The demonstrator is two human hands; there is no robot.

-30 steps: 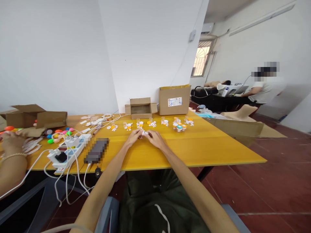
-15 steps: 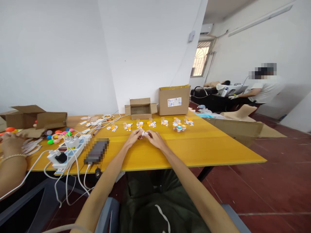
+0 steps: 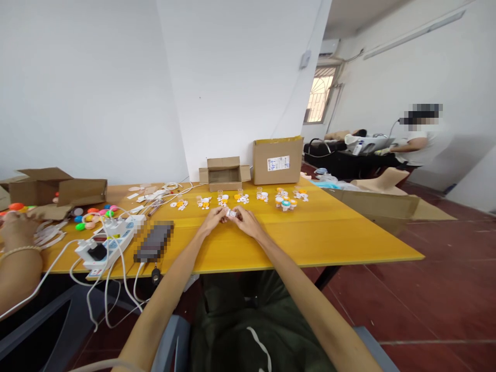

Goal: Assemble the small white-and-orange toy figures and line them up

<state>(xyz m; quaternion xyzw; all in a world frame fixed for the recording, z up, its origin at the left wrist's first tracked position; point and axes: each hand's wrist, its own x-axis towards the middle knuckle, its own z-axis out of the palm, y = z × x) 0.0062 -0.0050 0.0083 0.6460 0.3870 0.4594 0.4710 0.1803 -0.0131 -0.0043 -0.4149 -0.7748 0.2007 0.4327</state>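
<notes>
Item: small clear-and-white piece, pinched between the fingertips of left hand and right hand, both closed on it just above the yellow tabletop, near its middle. Behind the hands: a row of small orange-and-white parts, then an open cardboard box and a taller closed carton. To the left: white power strip with cables; another person's hand at the far edge.
</notes>
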